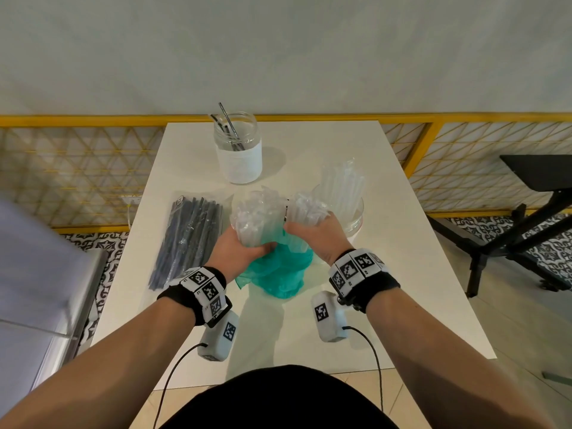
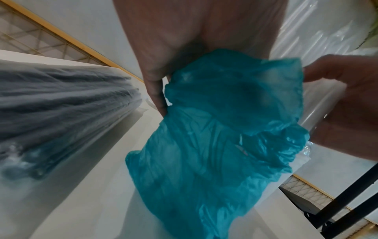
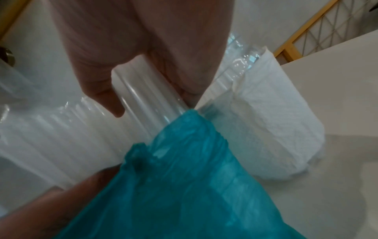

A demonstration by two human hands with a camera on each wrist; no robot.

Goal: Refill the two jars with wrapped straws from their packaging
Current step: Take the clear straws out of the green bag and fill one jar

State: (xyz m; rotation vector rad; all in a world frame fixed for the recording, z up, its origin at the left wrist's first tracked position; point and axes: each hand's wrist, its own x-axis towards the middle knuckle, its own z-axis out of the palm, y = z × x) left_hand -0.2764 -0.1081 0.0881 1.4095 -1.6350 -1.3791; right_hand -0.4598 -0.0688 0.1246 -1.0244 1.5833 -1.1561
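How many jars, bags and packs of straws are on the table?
Jars: 2, the far jar with a few dark straws and the near jar with clear wrapped straws.
Teal bags: 1, the bag.
Packs of dark straws: 1, the pack.
Bunches of clear straws in hands: 2, left bunch and right bunch.
Total: 6.

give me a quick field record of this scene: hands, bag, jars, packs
left hand: grips a clear straw bundle above the teal bag
right hand: grips a second clear bundle
teal bag: crumpled on the table, under both hands
far jar: upright, a few black straws inside
right jar: upright, holds clear straws
black straw pack: flat on the table, left of the hands
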